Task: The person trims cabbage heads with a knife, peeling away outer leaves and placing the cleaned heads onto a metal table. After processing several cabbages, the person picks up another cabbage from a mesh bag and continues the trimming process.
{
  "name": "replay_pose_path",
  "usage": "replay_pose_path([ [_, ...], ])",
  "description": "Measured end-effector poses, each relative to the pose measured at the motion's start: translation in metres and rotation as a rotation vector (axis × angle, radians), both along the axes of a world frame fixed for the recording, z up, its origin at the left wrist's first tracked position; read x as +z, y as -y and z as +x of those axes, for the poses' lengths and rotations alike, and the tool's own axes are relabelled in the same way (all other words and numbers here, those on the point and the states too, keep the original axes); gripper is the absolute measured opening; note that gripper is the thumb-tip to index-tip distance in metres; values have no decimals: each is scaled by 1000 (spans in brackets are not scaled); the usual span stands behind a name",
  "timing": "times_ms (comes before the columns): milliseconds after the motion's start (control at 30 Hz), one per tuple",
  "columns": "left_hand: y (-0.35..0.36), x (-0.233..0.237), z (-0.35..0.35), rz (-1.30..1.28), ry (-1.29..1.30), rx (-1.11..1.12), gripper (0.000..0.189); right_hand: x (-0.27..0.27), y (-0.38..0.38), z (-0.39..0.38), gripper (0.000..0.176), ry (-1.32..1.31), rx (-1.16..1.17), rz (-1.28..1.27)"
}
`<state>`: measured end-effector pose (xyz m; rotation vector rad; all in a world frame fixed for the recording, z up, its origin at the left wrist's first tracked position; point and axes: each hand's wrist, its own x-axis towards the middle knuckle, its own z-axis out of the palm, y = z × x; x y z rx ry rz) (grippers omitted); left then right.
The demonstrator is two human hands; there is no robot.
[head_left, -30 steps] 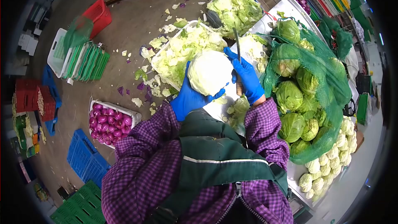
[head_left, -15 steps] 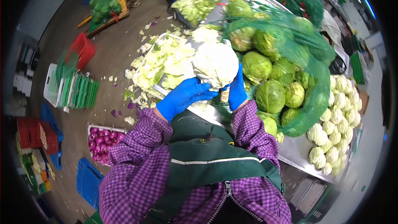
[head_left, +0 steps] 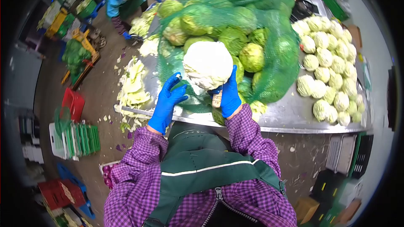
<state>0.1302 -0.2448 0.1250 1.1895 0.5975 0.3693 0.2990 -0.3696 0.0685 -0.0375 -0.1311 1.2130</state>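
A pale, trimmed cabbage (head_left: 208, 65) is held up over the table's front part. My right hand (head_left: 231, 94), in a blue glove, supports its right lower side and also grips a light wooden handle (head_left: 216, 99) with dark markings. The rest of that tool is hidden. To the left of the cabbage, my left hand (head_left: 165, 105), also gloved, is apart from it with the fingers spread. A small pale scrap shows at a fingertip. Behind the cabbage, green cabbages (head_left: 232, 41) lie in and around a green mesh net (head_left: 275, 75).
Trimmed pale cabbages (head_left: 322, 59) are piled on the right of the metal table (head_left: 286, 115). Loose leaves (head_left: 134, 86) lie heaped at its left end. A co-worker (head_left: 122, 0) bends at the far left. Red bin (head_left: 73, 104) and green crates (head_left: 84, 138) stand on the littered floor.
My view and body have turned right, along with the cabbage. My left hand has let go of the cabbage and moved off to the left. My right hand still holds it.
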Motion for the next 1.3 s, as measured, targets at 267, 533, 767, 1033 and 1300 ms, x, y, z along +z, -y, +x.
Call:
replay_pose_path([
  [267, 34, 3, 80, -103, 431, -325, 95, 62, 79, 8, 56, 478, -478, -769],
  [533, 83, -18, 148, -740, 318, -602, 79, 73, 165, 16, 54, 764, -855, -897],
  [767, 148, 10, 192, -499, 238, -814, 95, 40, 221, 50, 77, 621, -818, -827],
  [1033, 248, 25, 272, -158, 295, -911, 114, 43, 330, 125, 99, 838, -773, -789],
  [1300, 331, 45, 322, 67, 352, -1004, 131, 54, 425, 190, 122, 1052, -739, -560],
])
